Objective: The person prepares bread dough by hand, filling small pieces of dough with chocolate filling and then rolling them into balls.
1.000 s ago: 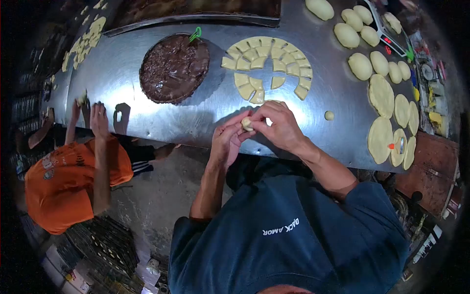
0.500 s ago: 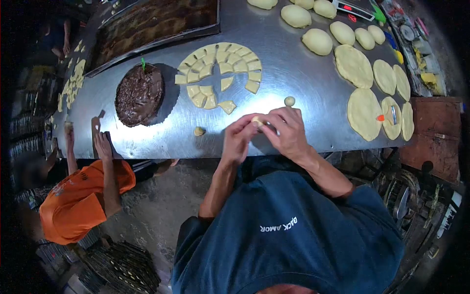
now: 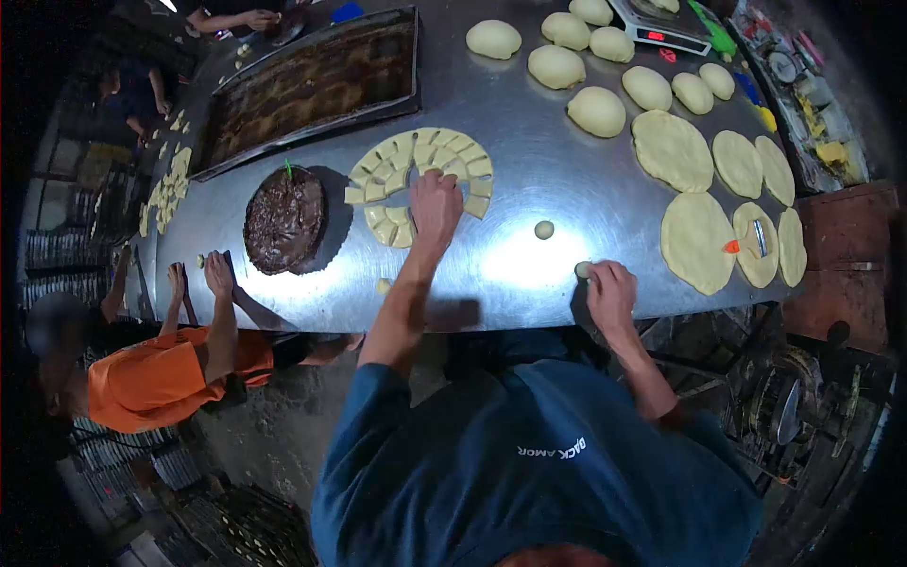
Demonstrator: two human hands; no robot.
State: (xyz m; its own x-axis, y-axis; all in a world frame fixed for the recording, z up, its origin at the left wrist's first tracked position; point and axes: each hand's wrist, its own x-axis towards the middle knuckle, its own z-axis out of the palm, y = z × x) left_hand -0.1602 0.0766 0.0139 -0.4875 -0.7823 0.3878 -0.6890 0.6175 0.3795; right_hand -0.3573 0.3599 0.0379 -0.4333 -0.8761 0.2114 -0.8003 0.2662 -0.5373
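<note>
My left hand [image 3: 437, 213] reaches over the round of cut dough pieces [image 3: 387, 163], its fingers closed on a piece near the middle that they mostly hide. Against the metal table, my right hand [image 3: 612, 291] pinches a small dough ball [image 3: 582, 269] at its fingertips. Another small ball [image 3: 544, 230] lies between my hands, and one more [image 3: 384, 285] sits beside my left forearm. Left of the cut dough is a round mass of dark brown filling [image 3: 284, 220] with a green handle sticking up.
A large tray [image 3: 307, 90] stands at the back left. Dough balls [image 3: 596, 111], flattened dough rounds [image 3: 697, 243] and a scale [image 3: 661, 30] occupy the right. A co-worker in orange [image 3: 156, 378] works at the left edge; other people are farther back.
My hands have separated: the left moved forward and left onto the cut dough, the right moved right and down to the table with a small ball. The view has shifted slightly.
</note>
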